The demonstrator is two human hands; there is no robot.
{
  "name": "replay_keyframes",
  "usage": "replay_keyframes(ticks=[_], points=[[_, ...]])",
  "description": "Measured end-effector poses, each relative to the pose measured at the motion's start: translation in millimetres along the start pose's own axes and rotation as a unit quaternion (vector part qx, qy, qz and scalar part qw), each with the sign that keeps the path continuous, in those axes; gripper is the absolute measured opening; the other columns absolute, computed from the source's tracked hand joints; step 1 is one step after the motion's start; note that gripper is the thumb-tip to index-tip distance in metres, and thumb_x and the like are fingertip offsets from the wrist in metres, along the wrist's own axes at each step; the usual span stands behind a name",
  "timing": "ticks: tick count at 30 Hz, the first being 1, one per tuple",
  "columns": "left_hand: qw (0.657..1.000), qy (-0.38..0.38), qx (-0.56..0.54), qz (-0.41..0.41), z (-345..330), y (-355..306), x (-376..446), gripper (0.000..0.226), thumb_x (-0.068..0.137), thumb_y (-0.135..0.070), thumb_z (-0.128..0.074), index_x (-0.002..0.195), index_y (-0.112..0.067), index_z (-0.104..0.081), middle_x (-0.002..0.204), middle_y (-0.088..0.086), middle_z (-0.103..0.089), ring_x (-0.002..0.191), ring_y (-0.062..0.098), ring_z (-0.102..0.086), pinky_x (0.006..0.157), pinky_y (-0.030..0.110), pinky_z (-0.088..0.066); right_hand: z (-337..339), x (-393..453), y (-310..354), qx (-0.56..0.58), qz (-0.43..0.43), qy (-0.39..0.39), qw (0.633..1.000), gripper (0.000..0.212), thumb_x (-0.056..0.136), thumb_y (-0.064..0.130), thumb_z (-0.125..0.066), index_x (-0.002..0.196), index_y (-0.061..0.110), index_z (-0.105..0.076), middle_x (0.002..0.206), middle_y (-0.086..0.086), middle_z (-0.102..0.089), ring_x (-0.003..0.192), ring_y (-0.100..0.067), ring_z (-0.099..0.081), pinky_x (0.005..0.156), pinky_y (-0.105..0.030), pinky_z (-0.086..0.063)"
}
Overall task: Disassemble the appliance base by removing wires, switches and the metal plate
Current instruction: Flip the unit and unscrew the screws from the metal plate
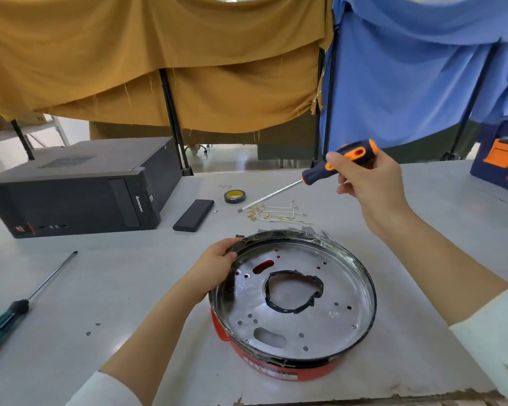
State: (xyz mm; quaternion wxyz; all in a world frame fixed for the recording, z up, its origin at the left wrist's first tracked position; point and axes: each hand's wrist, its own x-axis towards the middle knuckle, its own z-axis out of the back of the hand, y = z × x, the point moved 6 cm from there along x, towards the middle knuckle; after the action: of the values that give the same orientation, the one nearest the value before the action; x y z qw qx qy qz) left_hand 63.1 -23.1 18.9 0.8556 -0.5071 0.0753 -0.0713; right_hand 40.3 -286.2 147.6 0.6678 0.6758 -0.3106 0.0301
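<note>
Mustard and blue cloths (159, 54) hang behind a pale grey table (115, 288) where the work lies. Near the front edge sits the round red appliance base (276, 367), its shiny metal plate (329, 276) facing up, pierced with small holes and a ragged black-edged opening at the centre. The left hand (214, 268) grips the base's far-left rim, its fingers curled over the dark edge. The right hand (373, 183) is raised above the table, beyond and to the right of the base, closed round the handle of an orange-and-black screwdriver (335, 168); the shaft slants down and leftward from that hand, its tip close to a loose bundle of white wires (276, 213) with brass terminals lying on the table just beyond the base. Further left of the tip are a roll of black tape (234, 197) and a flat dark block (193, 215). Beyond the left hand a black desktop computer case (77, 189) lies on its side, and far to that hand's left rests a green-handled screwdriver (18, 309). Past the right hand, at the table's edge, stands a blue and orange box (502, 159).
</note>
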Motion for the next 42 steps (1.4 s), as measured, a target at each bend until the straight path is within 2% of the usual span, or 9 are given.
replay_keyframes(ticks=[4, 6, 8, 11, 14, 20, 24, 34, 42], points=[[1.0, 0.012, -0.029, 0.0, -4, -5, -1, 0.037, 0.095, -0.007, -0.04, 0.119, -0.028, -0.059, 0.104, -0.007, -0.067, 0.09, 0.005, -0.063, 0.064, 0.011, -0.048, -23, 3, 29, 0.019, 0.072, 0.007, 0.997, 0.018, 0.091, 0.036, -0.057, 0.089, 0.022, -0.046, 0.072, -0.001, -0.07, 0.047, -0.009, -0.054, 0.04, -0.019, -0.04], [0.998, 0.023, -0.066, 0.006, -7, -6, 0, 0.036, 0.095, -0.007, -0.041, 0.12, -0.023, -0.062, 0.105, -0.003, -0.069, 0.094, 0.012, -0.065, 0.077, 0.022, -0.053, -37, 1, 41, 0.006, 0.117, 0.023, 0.993, 0.018, 0.092, 0.037, -0.053, 0.089, 0.024, -0.042, 0.071, -0.008, -0.068, 0.053, -0.012, -0.062, 0.047, -0.017, -0.044], [0.991, 0.043, -0.129, 0.018, -13, -6, 2, 0.034, 0.096, -0.01, -0.04, 0.119, -0.019, -0.064, 0.107, 0.004, -0.07, 0.099, 0.021, -0.066, 0.09, 0.037, -0.052, -50, -2, 48, -0.003, 0.153, 0.036, 0.988, 0.017, 0.09, 0.038, -0.053, 0.088, 0.026, -0.042, 0.074, -0.017, -0.062, 0.06, -0.021, -0.064, 0.055, -0.025, -0.05], [0.977, 0.081, -0.196, 0.03, -24, -6, 4, 0.035, 0.095, -0.014, -0.039, 0.116, -0.016, -0.066, 0.108, 0.013, -0.069, 0.101, 0.03, -0.066, 0.094, 0.045, -0.049, -68, -4, 49, -0.023, 0.188, 0.036, 0.981, 0.013, 0.089, 0.037, -0.055, 0.086, 0.034, -0.042, 0.071, -0.002, -0.057, 0.065, -0.03, -0.062, 0.059, -0.035, -0.051], [0.968, 0.097, -0.231, 0.025, -29, -4, 10, 0.036, 0.094, -0.011, -0.038, 0.117, -0.013, -0.066, 0.112, 0.017, -0.067, 0.105, 0.034, -0.063, 0.098, 0.05, -0.045, -83, -4, 44, -0.042, 0.207, 0.046, 0.976, 0.014, 0.088, 0.04, -0.054, 0.085, 0.037, -0.041, 0.067, 0.008, -0.052, 0.062, -0.023, -0.062, 0.054, -0.035, -0.051], [0.973, 0.094, -0.211, 0.01, -27, -3, 15, 0.036, 0.095, -0.009, -0.038, 0.118, -0.014, -0.065, 0.109, 0.009, -0.07, 0.101, 0.025, -0.066, 0.086, 0.035, -0.052, -105, -5, 30, -0.102, 0.236, 0.082, 0.963, 0.019, 0.09, 0.044, -0.052, 0.094, 0.029, -0.041, 0.067, 0.005, -0.052, 0.058, -0.018, -0.057, 0.053, -0.042, -0.05], [0.969, 0.087, -0.23, 0.015, -27, 1, 18, 0.036, 0.096, -0.006, -0.037, 0.113, -0.015, -0.067, 0.104, 0.009, -0.072, 0.096, 0.023, -0.068, 0.071, 0.025, -0.054, -107, -2, 27, -0.104, 0.245, 0.079, 0.961, 0.017, 0.089, 0.048, -0.05, 0.093, 0.036, -0.039, 0.069, 0.002, -0.055, 0.059, -0.017, -0.059, 0.053, -0.039, -0.05], [0.966, 0.086, -0.241, 0.02, -28, 5, 22, 0.036, 0.097, -0.008, -0.038, 0.108, -0.021, -0.07, 0.104, 0.008, -0.072, 0.098, 0.024, -0.067, 0.084, 0.034, -0.051, -114, -5, 31, -0.14, 0.255, 0.057, 0.955, 0.023, 0.091, 0.034, -0.055, 0.099, 0.017, -0.042, 0.066, 0.007, -0.05, 0.054, -0.009, -0.052, 0.047, -0.03, -0.046], [0.967, 0.091, -0.237, 0.015, -28, 4, 21, 0.034, 0.098, -0.011, -0.037, 0.113, -0.018, -0.067, 0.104, 0.007, -0.072, 0.098, 0.023, -0.068, 0.083, 0.032, -0.053, -127, -15, 40, -0.244, 0.278, 0.02, 0.929, 0.027, 0.089, 0.039, -0.055, 0.094, 0.022, -0.034, 0.065, 0.006, -0.049, 0.052, -0.009, -0.05, 0.041, -0.022, -0.033]])
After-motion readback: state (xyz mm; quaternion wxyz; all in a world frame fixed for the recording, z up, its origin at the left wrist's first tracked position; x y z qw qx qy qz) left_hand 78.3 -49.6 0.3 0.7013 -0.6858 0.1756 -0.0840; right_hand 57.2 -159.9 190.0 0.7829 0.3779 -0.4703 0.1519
